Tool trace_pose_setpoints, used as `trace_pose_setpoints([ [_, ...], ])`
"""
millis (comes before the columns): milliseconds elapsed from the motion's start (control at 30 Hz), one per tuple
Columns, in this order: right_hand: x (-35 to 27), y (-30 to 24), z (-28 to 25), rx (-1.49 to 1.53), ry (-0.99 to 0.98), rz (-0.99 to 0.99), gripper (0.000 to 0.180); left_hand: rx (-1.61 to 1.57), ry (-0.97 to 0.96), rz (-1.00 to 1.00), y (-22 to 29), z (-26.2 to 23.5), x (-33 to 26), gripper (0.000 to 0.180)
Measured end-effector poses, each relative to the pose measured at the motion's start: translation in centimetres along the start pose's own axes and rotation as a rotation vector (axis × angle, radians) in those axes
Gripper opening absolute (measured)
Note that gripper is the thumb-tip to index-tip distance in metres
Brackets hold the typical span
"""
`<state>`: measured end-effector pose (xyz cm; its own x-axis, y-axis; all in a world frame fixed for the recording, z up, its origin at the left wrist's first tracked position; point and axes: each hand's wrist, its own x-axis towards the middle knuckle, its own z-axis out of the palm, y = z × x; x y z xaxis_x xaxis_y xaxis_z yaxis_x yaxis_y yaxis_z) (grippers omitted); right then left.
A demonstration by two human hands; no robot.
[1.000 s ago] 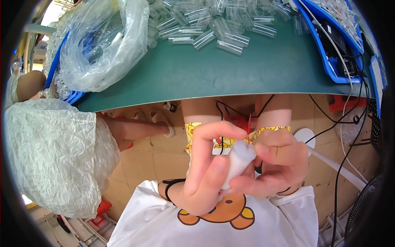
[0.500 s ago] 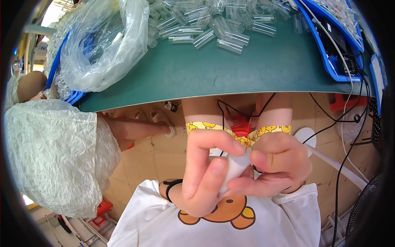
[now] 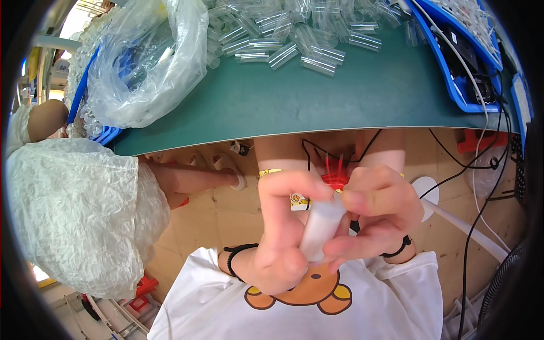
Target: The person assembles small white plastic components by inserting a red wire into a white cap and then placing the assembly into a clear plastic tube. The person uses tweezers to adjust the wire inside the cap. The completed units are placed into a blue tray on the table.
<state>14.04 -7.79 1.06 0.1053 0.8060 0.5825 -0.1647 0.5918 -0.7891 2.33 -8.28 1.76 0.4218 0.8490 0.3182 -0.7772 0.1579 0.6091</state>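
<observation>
A smooth white cylinder point(image 3: 322, 229), its exact kind unclear, is held above my lap, tilted slightly to the right at its upper end. My left hand point(image 3: 279, 229) wraps its left side, with the forefinger bent over the top and the thumb low down. At the upper right end, the thumb and forefinger of my right hand point(image 3: 382, 207) pinch together at the cylinder's edge. Its lower fingers rest along the right side. Whatever tiny part may lie between the right fingertips is hidden.
Clear plastic tubes point(image 3: 317, 54) lie heaped on the green table point(image 3: 294, 105). A clear plastic bag point(image 3: 170, 90) sits at left, and a blue tray point(image 3: 453, 93) with black devices at right. Black cables point(image 3: 467, 249) hang beside me. Another person in a pale garment point(image 3: 73, 215) is at left.
My left thumb has slid down the cylinder, so more of its white side shows. My right hand has shifted slightly left and up, its lower fingers loosening. The view has moved a little.
</observation>
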Motion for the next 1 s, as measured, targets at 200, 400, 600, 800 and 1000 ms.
trace_pose_setpoints([
  [200,0.8,-0.1,-1.9,-0.260,-0.173,-0.063,0.054,0.028,0.138,-0.321,1.8,-0.3,-0.6,0.045],
  [400,0.4,-1.2,-2.7,-0.451,-0.206,-0.063,0.064,0.169,0.109,-0.260,0.7,-0.8,0.1,0.046],
  [600,0.0,-1.4,-2.2,-0.465,-0.065,-0.079,0.059,0.005,0.074,-0.316,0.2,0.0,-0.2,0.041],
  [800,-0.5,-1.3,-2.7,-0.410,-0.046,-0.090,0.061,-0.071,0.059,-0.049,-2.3,0.3,-0.9,0.033],
  [1000,-1.1,-0.9,-3.8,-0.305,-0.072,-0.120,0.066,0.001,0.040,0.043,-3.4,0.9,-1.0,0.027],
])
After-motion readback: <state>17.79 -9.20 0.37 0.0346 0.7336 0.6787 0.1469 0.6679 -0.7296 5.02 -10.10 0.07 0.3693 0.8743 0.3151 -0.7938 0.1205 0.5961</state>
